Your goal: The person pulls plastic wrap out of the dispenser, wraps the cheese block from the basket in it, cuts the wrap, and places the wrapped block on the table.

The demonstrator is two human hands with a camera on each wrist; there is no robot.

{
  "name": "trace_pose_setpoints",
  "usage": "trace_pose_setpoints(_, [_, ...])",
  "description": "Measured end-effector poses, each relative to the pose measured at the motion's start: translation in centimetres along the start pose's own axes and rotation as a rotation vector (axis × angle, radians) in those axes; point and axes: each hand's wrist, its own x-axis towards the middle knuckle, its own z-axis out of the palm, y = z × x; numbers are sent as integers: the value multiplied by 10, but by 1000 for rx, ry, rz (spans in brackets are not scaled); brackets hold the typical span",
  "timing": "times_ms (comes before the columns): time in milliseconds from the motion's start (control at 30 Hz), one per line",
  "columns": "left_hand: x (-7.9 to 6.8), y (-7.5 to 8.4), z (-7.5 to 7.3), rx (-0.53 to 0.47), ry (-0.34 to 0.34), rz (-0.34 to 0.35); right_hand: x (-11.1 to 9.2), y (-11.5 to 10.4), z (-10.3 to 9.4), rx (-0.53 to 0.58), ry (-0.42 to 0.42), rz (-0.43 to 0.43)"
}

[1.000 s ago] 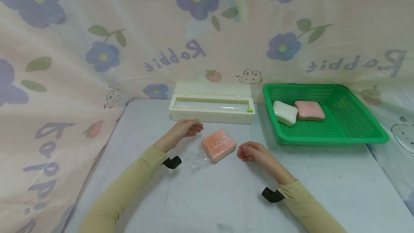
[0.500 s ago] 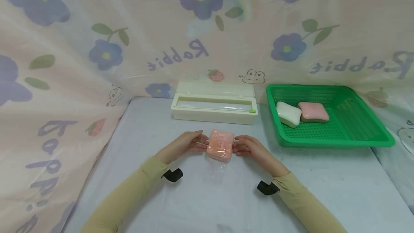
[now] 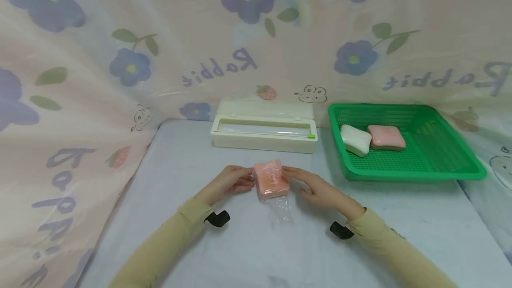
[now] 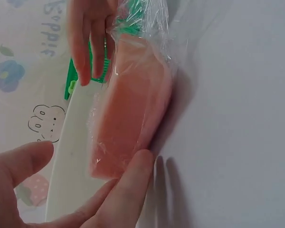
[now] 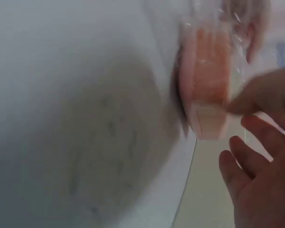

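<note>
I'm seeing pink soap (image 3: 271, 179) in loose clear plastic (image 3: 282, 210) sitting mid-table, between the two hands; can't tell if it's lying flat or slightly raised off the white table (image 3: 240, 243). The slack end of the plastic is trailing toward the near edge. Left hand (image 3: 230, 180) is touching the soap's left side with relaxed fingers, not wrapping round it; left wrist view is showing one fingertip meeting the soap's end. Right hand (image 3: 316, 188) is holding its fingers extended, tips at the soap's right edge, thumb spreading away; right wrist view is blurring there, so I'm not calling exact contact. Behind the soap, a cream box (image 3: 264, 142) is standing with its lid (image 3: 266, 108) open, a film roll (image 3: 260, 130) showing inside and a green slider (image 3: 311, 136) sitting at its right end. To the right, a green basket (image 3: 416, 176) is holding white soap (image 3: 356, 140) and a second pink bar (image 3: 386, 137), side by side. A flowered curtain (image 3: 280, 57) is hanging behind everything.
</note>
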Motion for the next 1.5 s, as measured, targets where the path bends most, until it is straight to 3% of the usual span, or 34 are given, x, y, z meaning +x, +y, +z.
trace_pose_setpoints(133, [7, 3, 0, 15, 14, -14, -3, -14, 5, -225, -138, -84])
trace_pose_setpoints(333, [13, 6, 4, 28, 60, -21, 4, -29, 22, -556, -195, -241])
trace_pose_setpoints(500, [19, 4, 5, 23, 85, -51, 14, -35, 35, -676, -234, -363])
trace_pose_setpoints(733, [22, 0, 5, 41, 78, -54, 17, -37, 44, -724, -242, -419])
trace_pose_setpoints(900, [23, 1, 5, 53, 75, -34, 17, -35, 44, -634, -215, -404])
trace_pose_setpoints(1100, [24, 2, 6, 61, 76, -28, 20, -34, 42, -322, -81, -362])
trace_pose_setpoints(1233, [24, 1, 7, 47, 77, -31, 24, -36, 41, -140, 7, -271])
trace_pose_setpoints(1500, [26, 0, 8, 35, 83, -12, 32, -42, 36, -11, 172, -63])
